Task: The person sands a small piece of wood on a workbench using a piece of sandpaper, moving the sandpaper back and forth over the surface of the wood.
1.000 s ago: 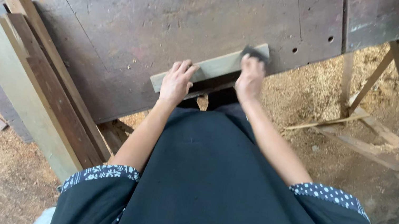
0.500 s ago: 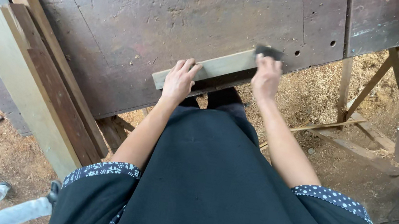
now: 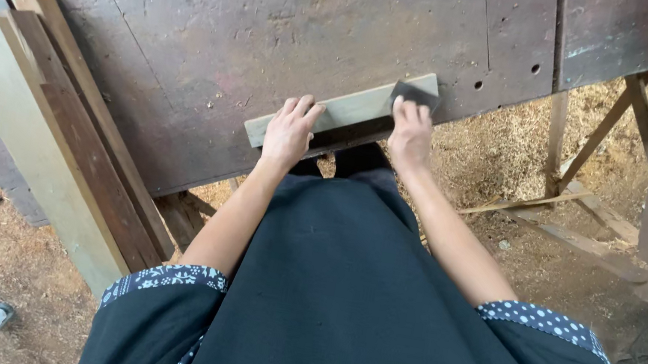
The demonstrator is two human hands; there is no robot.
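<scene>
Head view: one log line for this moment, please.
left hand: flat on wooden strip | right hand: presses dark sanding pad on strip's end | strip: at workbench edge | sawdust floor

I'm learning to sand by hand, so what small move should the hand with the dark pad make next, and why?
Probably draw the dark pad back along the pale strip toward the left hand. The right hand has the pad at the strip's far end, and the left hand pins the near end to the workbench.

The right hand (image 3: 409,135) has slid the dark sanding block (image 3: 416,95) farther along the wooden strip (image 3: 344,110) — toward its far end.
</scene>
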